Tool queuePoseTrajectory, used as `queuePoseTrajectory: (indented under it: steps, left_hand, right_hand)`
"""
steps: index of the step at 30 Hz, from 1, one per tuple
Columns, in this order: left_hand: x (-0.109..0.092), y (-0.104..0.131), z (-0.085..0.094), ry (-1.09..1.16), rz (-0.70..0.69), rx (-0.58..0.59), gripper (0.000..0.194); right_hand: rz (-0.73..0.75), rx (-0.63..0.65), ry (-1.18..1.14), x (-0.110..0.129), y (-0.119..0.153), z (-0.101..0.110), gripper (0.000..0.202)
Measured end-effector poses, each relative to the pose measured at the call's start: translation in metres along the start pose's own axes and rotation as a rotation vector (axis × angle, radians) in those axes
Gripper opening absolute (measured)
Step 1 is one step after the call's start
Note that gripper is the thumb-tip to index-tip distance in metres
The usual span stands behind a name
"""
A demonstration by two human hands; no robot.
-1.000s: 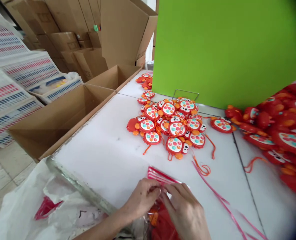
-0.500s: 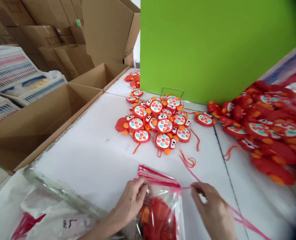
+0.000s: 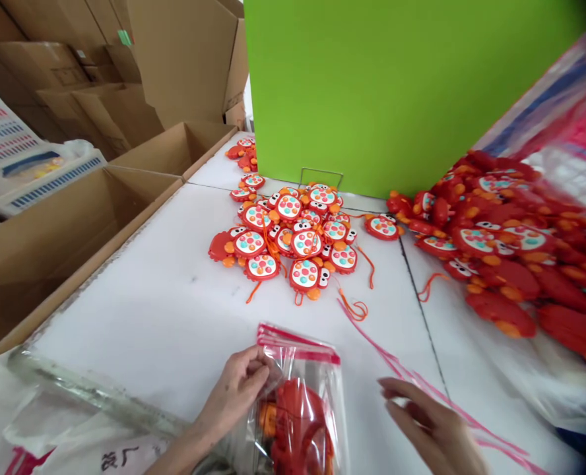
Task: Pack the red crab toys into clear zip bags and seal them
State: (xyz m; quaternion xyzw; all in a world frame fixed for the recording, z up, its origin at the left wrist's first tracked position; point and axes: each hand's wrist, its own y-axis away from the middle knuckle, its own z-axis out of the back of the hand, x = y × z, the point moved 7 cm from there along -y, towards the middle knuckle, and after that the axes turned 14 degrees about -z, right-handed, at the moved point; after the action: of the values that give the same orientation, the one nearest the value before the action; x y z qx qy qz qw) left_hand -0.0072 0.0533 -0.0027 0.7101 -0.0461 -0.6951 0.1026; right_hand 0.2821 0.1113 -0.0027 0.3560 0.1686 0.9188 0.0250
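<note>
My left hand [image 3: 243, 386] is closed in a pinch on the left edge of a clear bag [image 3: 335, 402] with a pink band across its top. Inside the bag are a red toy [image 3: 300, 415] and an orange part. To the right of the bag, my right hand [image 3: 429, 425] hangs over the table with thumb and forefinger apart, and nothing shows between them. Thin pink strips [image 3: 389, 359] lie on the table beside and behind that hand. Beyond the bag sits a pile of red crab-like toys [image 3: 305, 244] with white, dotted faces and orange cords.
A larger heap of the same red toys [image 3: 511, 251] fills the right side. A green panel [image 3: 372, 86] stands behind the pile. Open cardboard boxes [image 3: 65, 244] line the table's left edge, with white plastic baskets [image 3: 70, 178] beyond. White plastic sacking [image 3: 75, 422] lies front left.
My right hand has let go of the pink strip at the bag's top corner and moved apart from the bag, fingers opening. My left hand still grips the bag. The camera view has shifted right.
</note>
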Motion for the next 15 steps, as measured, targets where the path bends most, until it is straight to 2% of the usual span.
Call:
queuePoseTrajectory:
  steps: [3,6,11,15]
  left_hand:
    - [0.000,0.001,0.000,-0.005,0.012,-0.019,0.013]
    - [0.005,0.000,0.000,0.001,0.007,-0.022,0.013]
    - [0.012,-0.001,-0.001,0.030,0.040,-0.033,0.012]
    - [0.008,0.000,0.002,-0.004,0.020,-0.020,0.013]
  right_hand:
    - [0.095,0.035,0.061,0.046,-0.008,-0.022,0.031]
    - [0.055,0.121,0.118,0.071,-0.013,-0.036,0.029]
    - [-0.062,0.233,-0.067,0.082,-0.021,-0.054,0.022]
    - [-0.045,0.354,-0.269,0.074,-0.025,-0.068,0.016]
